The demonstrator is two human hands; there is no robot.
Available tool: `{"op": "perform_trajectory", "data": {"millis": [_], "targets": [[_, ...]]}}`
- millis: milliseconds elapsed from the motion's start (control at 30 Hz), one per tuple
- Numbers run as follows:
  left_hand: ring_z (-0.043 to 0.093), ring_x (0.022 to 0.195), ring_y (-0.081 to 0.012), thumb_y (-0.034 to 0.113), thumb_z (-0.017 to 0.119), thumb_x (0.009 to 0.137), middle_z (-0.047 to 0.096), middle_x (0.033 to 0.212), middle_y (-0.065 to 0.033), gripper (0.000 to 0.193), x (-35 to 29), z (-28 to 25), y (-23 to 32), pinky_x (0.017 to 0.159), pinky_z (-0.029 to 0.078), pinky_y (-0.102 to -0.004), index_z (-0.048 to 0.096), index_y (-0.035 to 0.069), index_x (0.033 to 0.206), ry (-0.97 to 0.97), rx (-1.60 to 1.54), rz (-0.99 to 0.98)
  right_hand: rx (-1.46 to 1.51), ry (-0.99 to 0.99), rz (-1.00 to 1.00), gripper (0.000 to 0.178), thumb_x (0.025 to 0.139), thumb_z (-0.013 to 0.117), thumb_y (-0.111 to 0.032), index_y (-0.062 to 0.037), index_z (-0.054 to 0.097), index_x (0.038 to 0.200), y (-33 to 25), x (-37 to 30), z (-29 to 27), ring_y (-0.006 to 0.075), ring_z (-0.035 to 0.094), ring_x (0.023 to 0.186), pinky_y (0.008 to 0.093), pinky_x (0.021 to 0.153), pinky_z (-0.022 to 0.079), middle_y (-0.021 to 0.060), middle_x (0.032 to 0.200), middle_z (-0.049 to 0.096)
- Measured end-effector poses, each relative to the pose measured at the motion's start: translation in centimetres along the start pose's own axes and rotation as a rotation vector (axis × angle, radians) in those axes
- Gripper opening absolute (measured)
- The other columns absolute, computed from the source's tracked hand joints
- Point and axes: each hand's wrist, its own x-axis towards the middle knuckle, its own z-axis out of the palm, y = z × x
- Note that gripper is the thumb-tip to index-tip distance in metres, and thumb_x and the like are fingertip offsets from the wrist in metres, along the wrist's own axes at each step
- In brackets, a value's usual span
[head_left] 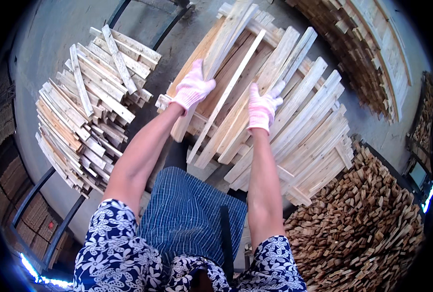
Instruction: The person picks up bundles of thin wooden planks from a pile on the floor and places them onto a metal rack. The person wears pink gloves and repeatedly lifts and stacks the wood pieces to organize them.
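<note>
Where the 2 gloved hands reach forward, a broad layer of pale wooden planks (294,121) lies just ahead of the person, most of them slanting from upper right to lower left. The left hand (193,88), in a pinkish knitted glove, is clasped around a long plank (228,36) near the layer's left side, thumb toward the right edge. The right hand (264,108), gloved alike, rests over neighbouring boards with thumb and fingers spread apart; whether it grips any of them I cannot tell. Between the hands, 1 narrow slat (236,87) runs diagonally over wider, browner wood. What carries the layer underneath is mostly hidden.

To the left stands a stack of shorter pieces (95,131), their ends uneven, with 2 loose strips (118,59) lying askew on top. At lower right, a dense heap of small wood pieces (357,228) shows mostly brown cut ends. Another large stack (352,48) curves along the upper right. Bare grey floor (80,22) shows between these piles, looking hard and faintly stained. Dark metal rails (34,194) stand at the left, before dim brown stacks, and bright light glares at both lower rims.
</note>
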Motion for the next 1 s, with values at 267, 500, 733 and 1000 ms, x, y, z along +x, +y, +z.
{"op": "perform_trajectory", "data": {"millis": [267, 500, 733, 1000], "targets": [[0.059, 0.124, -0.0412, 0.039, 0.072, 0.085, 0.055, 0.138, -0.0307, 0.091, -4.4, 6.5, -3.9, 0.108, 0.045, -0.0422, 0.027, -0.001, 0.153, 0.119, -0.098, 0.226, 0.317, -0.019, -0.388, 0.087, 0.096, 0.065, -0.033, -0.009, 0.014, 0.162, 5.9, 2.8, 1.5, 0.0458, 0.045, 0.135, 0.0444, 0.114, 0.036, 0.0312, 0.151, 0.039], [0.059, 0.123, -0.0428, 0.046, 0.076, 0.081, 0.056, 0.136, -0.0318, 0.099, -4.9, 7.8, -1.9, 0.106, 0.045, -0.0443, 0.026, 0.003, 0.155, -0.121, -0.156, 0.013, 0.188, 0.069, -0.269, 0.076, 0.099, 0.06, -0.026, -0.0143, 0.018, 0.162, 6.0, 0.2, 3.5, 0.0471, 0.053, 0.124, 0.0487, 0.105, 0.043, 0.0307, 0.143, 0.044], [0.049, 0.135, -0.0402, 0.039, 0.081, 0.08, 0.048, 0.144, -0.0322, 0.098, -4.5, 2.8, 0.4, 0.115, 0.037, -0.0416, 0.029, -0.006, 0.151, 0.014, -0.194, 0.069, -0.083, 0.265, -0.173, 0.07, 0.095, 0.065, -0.027, -0.0155, 0.034, 0.157, 11.3, -3.5, -1.8, 0.0439, 0.049, 0.124, 0.0531, 0.105, 0.041, 0.0233, 0.136, 0.046], [0.046, 0.131, -0.0456, 0.043, 0.073, 0.083, 0.045, 0.139, -0.0292, 0.077, -1.6, 6.6, 1.8, 0.109, 0.041, -0.0512, 0.043, 0.0, 0.139, 0.236, 0.252, 0.024, -0.304, 0.255, -0.278, 0.08, 0.09, 0.069, -0.037, -0.014, 0.032, 0.157, 7.7, -2.7, 0.8, 0.0435, 0.039, 0.136, 0.0549, 0.111, 0.038, 0.0247, 0.141, 0.044]]}}
